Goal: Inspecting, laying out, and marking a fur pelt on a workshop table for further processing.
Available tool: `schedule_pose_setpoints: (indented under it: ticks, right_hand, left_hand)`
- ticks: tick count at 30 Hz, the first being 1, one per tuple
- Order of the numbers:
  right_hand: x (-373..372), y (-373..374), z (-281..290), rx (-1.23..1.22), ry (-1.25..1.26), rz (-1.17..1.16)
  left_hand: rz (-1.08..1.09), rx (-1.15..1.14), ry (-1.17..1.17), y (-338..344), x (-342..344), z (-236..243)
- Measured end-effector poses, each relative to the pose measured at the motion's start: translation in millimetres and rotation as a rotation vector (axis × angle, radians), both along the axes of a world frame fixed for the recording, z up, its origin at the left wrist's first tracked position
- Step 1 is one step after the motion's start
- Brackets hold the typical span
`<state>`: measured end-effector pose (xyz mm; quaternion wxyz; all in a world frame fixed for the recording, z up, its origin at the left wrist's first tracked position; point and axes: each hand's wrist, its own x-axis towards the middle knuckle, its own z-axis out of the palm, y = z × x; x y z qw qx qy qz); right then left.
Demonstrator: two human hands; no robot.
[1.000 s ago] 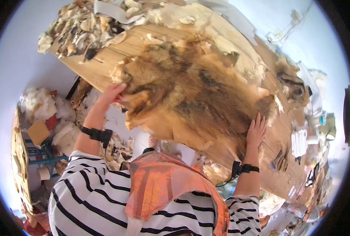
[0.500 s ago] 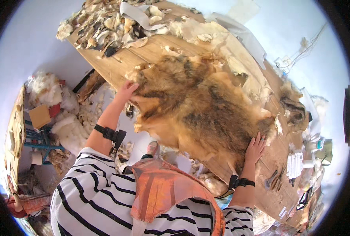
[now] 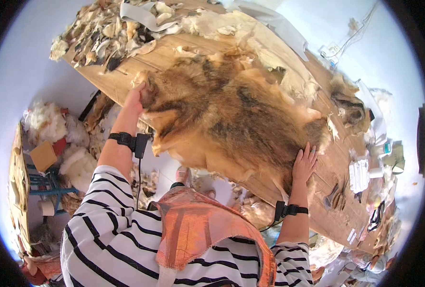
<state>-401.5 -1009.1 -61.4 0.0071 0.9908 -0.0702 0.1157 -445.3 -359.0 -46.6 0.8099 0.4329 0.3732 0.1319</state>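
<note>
A large brown and tan fur pelt [image 3: 241,115] lies spread hair side up on the wooden table [image 3: 167,46], its near edge lapping over the table's front edge. My left hand [image 3: 134,101] grips the pelt's left end, the thumb side upward and most of the fingers hidden. At the right end, my right hand [image 3: 305,165] rests flat on the dark fur, fingers stretched out.
Many fur scraps [image 3: 100,36] are heaped at the far left of the table. Pale hides [image 3: 250,31] line its back, with another pelt [image 3: 348,103] to the right. Scissors [image 3: 337,197] lie right of my right hand. A blue chair [image 3: 50,184] stands at left.
The view has turned slightly. My left hand has shifted from reaching across the pelt's left edge to gripping it with the thumb side up. My right hand stays flat on the fur.
</note>
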Motion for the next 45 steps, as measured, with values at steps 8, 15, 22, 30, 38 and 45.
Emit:
schedule_pose_setpoints:
  ticks: [8, 15, 22, 30, 38, 45]
  right_hand:
    - [16.5, 11.8, -2.8, 0.048, -0.117, 0.158]
    - [8.7, 25.0, 3.7, 0.068, -0.179, 0.080]
    - [3.8, 22.0, 5.7, 0.131, -0.130, 0.036]
    - [-3.5, 8.2, 9.7, 0.158, -0.109, -0.013]
    - [-5.2, -165.2, 34.7, 0.517, -0.335, -0.182]
    - [-45.7, -314.6, 22.4, 0.218, -0.001, -0.516]
  left_hand:
    - [-0.159, 0.372, -0.357, 173.7, 11.7, -38.4]
    - [-0.572, 1.061, 0.158, 141.9, 75.2, -43.8]
    - [-0.797, 1.431, 0.228, 128.7, 87.1, -10.4]
    - [-0.813, 0.915, 0.102, 87.3, 87.5, 12.0]
    - [-0.849, 1.098, 0.262, 61.3, 53.2, 64.4]
    - [-0.782, 1.323, 0.370, 13.4, 36.6, 95.0]
